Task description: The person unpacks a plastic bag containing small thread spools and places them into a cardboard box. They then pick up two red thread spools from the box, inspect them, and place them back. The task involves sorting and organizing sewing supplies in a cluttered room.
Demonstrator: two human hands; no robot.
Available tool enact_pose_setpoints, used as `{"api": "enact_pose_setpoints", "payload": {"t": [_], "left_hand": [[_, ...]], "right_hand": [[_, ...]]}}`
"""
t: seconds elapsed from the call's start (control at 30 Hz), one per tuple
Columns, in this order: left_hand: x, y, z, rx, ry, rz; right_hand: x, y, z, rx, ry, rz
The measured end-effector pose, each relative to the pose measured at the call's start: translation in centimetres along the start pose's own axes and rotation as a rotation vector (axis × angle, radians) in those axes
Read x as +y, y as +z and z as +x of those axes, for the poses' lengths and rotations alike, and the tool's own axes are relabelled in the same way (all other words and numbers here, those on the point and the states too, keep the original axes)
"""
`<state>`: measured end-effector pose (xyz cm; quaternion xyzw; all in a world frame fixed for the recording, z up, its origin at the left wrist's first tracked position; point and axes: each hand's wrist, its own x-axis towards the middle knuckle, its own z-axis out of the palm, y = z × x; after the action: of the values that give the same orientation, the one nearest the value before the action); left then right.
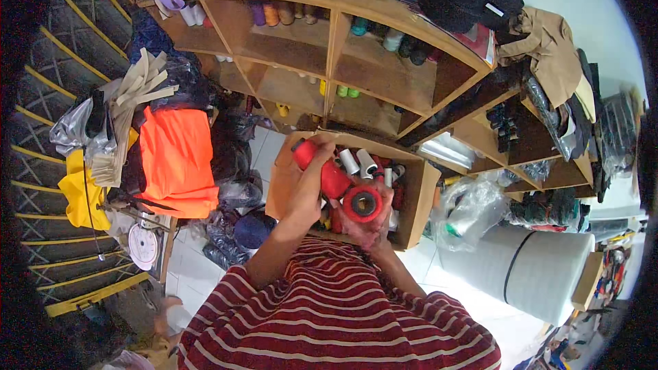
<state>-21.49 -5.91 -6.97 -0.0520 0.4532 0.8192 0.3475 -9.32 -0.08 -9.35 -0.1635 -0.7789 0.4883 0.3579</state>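
My left hand [313, 179] is closed round a red thread spool [302, 155] with a dark end, held over an open cardboard box [419, 199]. My right hand [367, 231] grips another red thread spool [362, 204], its hollow end turned up toward me. Between the two hands shows a further red spool [334, 182]; which hand bears it I cannot tell. Inside the box, beyond my hands, lie a white spool [349, 162], a second white one [366, 162] and several more spools, some red. My hands and forearms hide part of the box.
Wooden shelves [384, 77] with spools in their compartments stand beyond the box. At left are orange cloth [177, 161], yellow cloth [82, 192] and dark bags [229, 240]. A large white wrapped roll [528, 267] and clear plastic [473, 209] lie at right.
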Motion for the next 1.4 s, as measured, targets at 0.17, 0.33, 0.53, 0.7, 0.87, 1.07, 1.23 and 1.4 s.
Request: {"api": "enact_pose_setpoints", "payload": {"t": [0.17,0.33,0.53,0.7,0.87,1.07,1.23,1.4], "left_hand": [[0.0,-1.5,-0.5,-0.117,0.117,-0.161],[3.3,-0.1,-2.8,-0.134,0.769,0.671],[9.1,-0.5,-0.2,-0.675,0.701,1.342],[9.9,0.0,1.5,-0.868,0.514,1.244],[8.1,-0.3,2.3,-0.826,0.577,1.194],[6.9,-0.4,2.2,-0.684,0.715,1.271],[6.1,0.0,2.0,-0.386,0.595,1.347],[6.2,0.1,2.5,-0.371,0.542,1.338]], "right_hand": [[-0.8,-0.9,1.2,0.005,0.062,-0.119],[-0.9,-0.5,1.3,0.084,0.124,0.071],[-0.6,-0.8,1.2,-0.032,-0.009,-0.069],[-0.1,-0.6,1.3,-0.008,-0.088,-0.026],[0.3,-0.7,0.3,-0.007,-0.010,-0.099],[0.7,-0.3,-0.1,-0.001,-0.002,-0.097],[2.1,0.4,-0.3,-0.019,-0.036,0.137],[2.1,-0.1,-0.6,-0.060,0.059,0.049]]}}
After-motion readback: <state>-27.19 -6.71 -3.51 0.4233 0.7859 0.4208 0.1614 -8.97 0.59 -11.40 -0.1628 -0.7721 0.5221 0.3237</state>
